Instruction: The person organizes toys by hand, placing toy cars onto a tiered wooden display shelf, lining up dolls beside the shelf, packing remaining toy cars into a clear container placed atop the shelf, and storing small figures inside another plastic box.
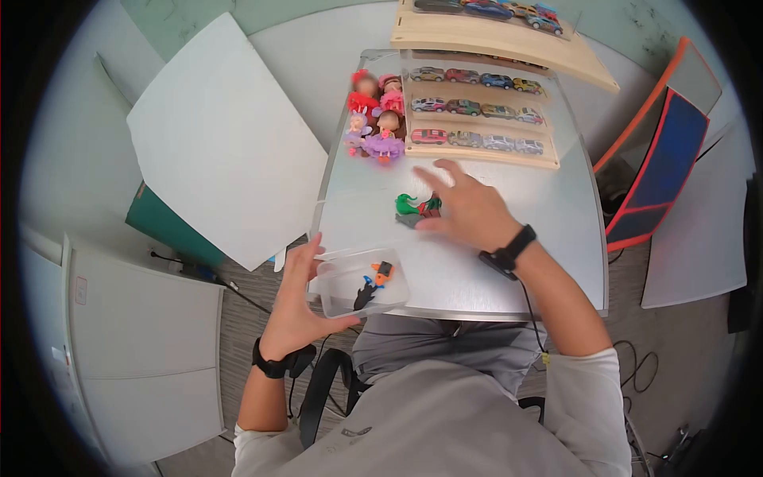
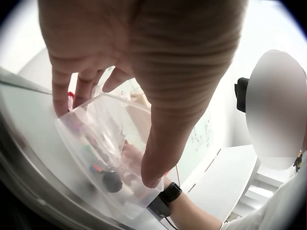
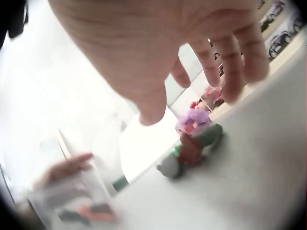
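My left hand [image 1: 298, 298] grips a clear plastic box [image 1: 334, 262] at the table's front left corner, thumb on one side and fingers on the other rim [image 2: 62, 103]. Inside the box lies a small orange and black toy figure [image 1: 373, 285]. My right hand [image 1: 465, 207] hovers with its fingers spread just above a green and red toy [image 1: 413, 208] in the middle of the table. The right wrist view shows that toy [image 3: 192, 146] lying on the tabletop below the fingers, untouched. The box [image 2: 96, 134] shows through under my left palm.
Several small dolls [image 1: 373, 119] stand at the back left of the grey table [image 1: 517, 262]. A stepped wooden rack of toy cars [image 1: 477, 119] sits beside them, with another rack [image 1: 501, 32] behind. A white board [image 1: 222, 135] leans left; an orange and blue panel [image 1: 660, 159] stands to the right.
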Motion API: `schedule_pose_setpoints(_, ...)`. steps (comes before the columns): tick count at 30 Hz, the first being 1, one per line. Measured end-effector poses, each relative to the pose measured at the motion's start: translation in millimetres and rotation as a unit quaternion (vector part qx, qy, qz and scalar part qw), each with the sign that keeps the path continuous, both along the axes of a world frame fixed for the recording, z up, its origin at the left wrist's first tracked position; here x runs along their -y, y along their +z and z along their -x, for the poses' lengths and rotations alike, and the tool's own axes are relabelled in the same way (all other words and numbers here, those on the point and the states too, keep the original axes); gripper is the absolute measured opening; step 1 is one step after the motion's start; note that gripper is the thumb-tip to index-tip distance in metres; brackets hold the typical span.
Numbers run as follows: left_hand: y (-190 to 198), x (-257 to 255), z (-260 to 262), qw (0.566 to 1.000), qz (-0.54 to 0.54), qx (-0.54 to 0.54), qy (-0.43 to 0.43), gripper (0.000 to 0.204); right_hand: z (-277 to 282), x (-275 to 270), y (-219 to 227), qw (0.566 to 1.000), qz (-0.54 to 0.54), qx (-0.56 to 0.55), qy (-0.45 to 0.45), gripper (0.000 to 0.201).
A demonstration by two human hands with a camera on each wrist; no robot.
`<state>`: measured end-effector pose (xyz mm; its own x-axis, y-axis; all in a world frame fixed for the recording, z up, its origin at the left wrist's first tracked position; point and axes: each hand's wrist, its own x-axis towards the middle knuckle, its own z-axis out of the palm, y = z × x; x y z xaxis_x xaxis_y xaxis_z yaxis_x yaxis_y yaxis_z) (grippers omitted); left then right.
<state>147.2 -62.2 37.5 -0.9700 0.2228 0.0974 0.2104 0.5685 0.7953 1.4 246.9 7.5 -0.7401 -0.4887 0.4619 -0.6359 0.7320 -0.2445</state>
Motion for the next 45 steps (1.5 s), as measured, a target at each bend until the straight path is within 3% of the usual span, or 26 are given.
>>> schedule_pose_setpoints(2,-2,6,-3,0.999,0.031,-0.019,0.026,0.136,1,14,1,0.998,-0.053,0.007,0.028,0.057)
schedule_pose_setpoints(4,3,3,-1,0.999,0.027,-0.018,0.019,0.136,0,28,6,0.977,-0.171,0.101,0.081,0.054)
schedule_pose_setpoints(5,4,0,1,1.000,0.022,-0.017,0.013,0.135,2,29,1,0.973,-0.173,0.098,0.117,0.042)
schedule_pose_setpoints(8,5,-12,12,0.999,0.033,-0.026,-0.012,0.134,-4,11,1,0.970,-0.185,0.143,0.058,0.032)
schedule_pose_setpoints(10,2,-22,22,0.999,0.020,-0.023,-0.027,0.133,-10,-21,-2,0.981,-0.108,0.161,0.015,0.029)
schedule_pose_setpoints(12,-2,-38,32,0.998,0.001,-0.012,-0.068,0.131,-13,-62,-10,0.992,0.009,0.119,0.046,0.027)
schedule_pose_setpoints(13,-4,-48,37,0.997,-0.005,-0.011,-0.071,0.131,-18,-73,-3,0.992,0.004,0.121,0.043,0.027)
schedule_pose_setpoints(14,-6,-58,42,0.996,-0.004,-0.015,-0.084,0.131,-26,-83,12,0.959,0.123,0.255,0.028,0.027)
schedule_pose_setpoints(15,-8,-69,47,0.995,-0.003,-0.019,-0.097,0.131,-33,-91,27,0.893,0.240,0.380,0.012,0.028)
schedule_pose_setpoints(16,-9,-81,51,0.994,-0.002,-0.021,-0.111,0.131,-41,-96,37,0.893,0.238,0.381,0.006,0.028)
schedule_pose_setpoints(18,-8,-103,60,0.991,-0.011,0.001,-0.133,0.131,-58,-98,55,0.783,0.355,0.509,0.032,0.030)
schedule_pose_setpoints(19,-7,-113,64,0.988,-0.016,0.017,-0.150,0.131,-64,-96,62,0.767,0.355,0.532,0.054,0.028)
schedule_pose_setpoints(22,-16,-136,72,0.984,-0.027,-0.013,-0.173,0.132,-75,-77,72,0.803,0.326,0.491,0.091,0.029)
schedule_pose_setpoints(23,-17,-139,73,0.984,-0.027,-0.014,-0.175,0.132,-74,-75,66,0.865,0.291,0.389,0.123,0.028)
schedule_pose_setpoints(26,-18,-141,74,0.983,-0.019,-0.025,-0.180,0.132,-62,-77,49,0.901,0.266,0.320,0.125,0.024)
schedule_pose_setpoints(30,-15,-137,70,0.985,-0.008,-0.013,-0.171,0.132,-64,-80,51,0.898,0.249,0.344,0.115,0.023)
schedule_pose_setpoints(33,-12,-135,69,0.986,-0.007,-0.001,-0.168,0.133,-67,-80,48,0.920,0.240,0.283,0.122,0.019)
schedule_pose_setpoints(36,-12,-136,71,0.985,-0.002,0.003,-0.170,0.133,-74,-88,53,0.947,0.194,0.234,0.107,0.015)
schedule_pose_setpoints(38,-13,-138,72,0.985,0.000,-0.003,-0.175,0.134,-75,-98,56,0.946,0.112,0.259,0.157,0.013)
schedule_pose_setpoints(42,-13,-140,72,0.985,-0.004,-0.016,-0.169,0.138,-76,-111,60,0.960,0.101,0.235,0.110,0.010)
schedule_pose_setpoints(44,-12,-139,73,0.986,-0.009,-0.019,-0.165,0.139,-73,-123,52,0.947,0.176,0.267,-0.016,0.025)
schedule_pose_setpoints(45,-12,-137,74,0.985,-0.017,-0.024,-0.172,0.142,-73,-125,51,0.948,0.174,0.267,-0.015,0.025)
